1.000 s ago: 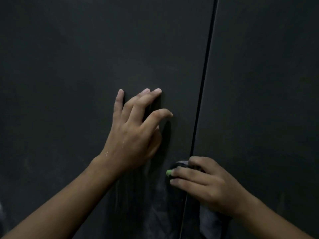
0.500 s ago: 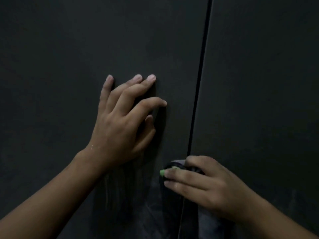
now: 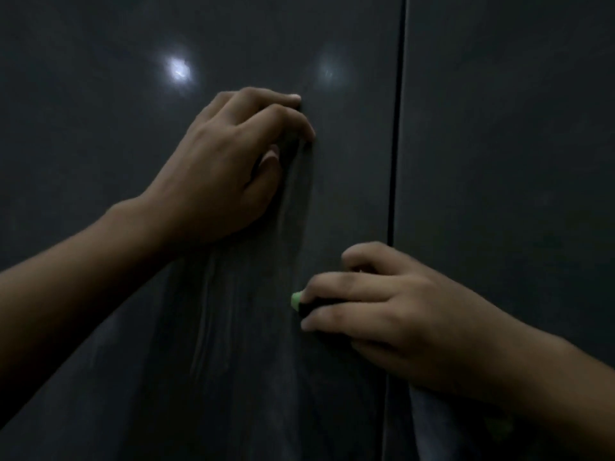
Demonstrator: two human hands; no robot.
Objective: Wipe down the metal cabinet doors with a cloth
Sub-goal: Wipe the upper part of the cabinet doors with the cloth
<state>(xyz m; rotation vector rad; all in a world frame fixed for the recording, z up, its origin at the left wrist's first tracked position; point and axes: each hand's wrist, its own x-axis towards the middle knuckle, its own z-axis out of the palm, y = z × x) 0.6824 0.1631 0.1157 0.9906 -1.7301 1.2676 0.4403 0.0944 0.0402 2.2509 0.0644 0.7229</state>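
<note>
Two dark metal cabinet doors fill the view, the left door and the right door, split by a thin vertical gap. My left hand leans on the left door with arched fingers, fingertips touching the metal, holding nothing. My right hand grips a dark grey cloth and presses it against the left door just beside the gap. Most of the cloth is hidden under the hand, and a loose end hangs below the wrist. Pale wipe streaks run down the door between my hands.
Two blurred light reflections shine on the left door above my left hand. The scene is very dim. Nothing but the door faces shows; no handles or edges are in view.
My left hand's fingers have bent from nearly straight to arched. My right hand with the cloth has slid left from the gap onto the left door. Light reflections have come into view above.
</note>
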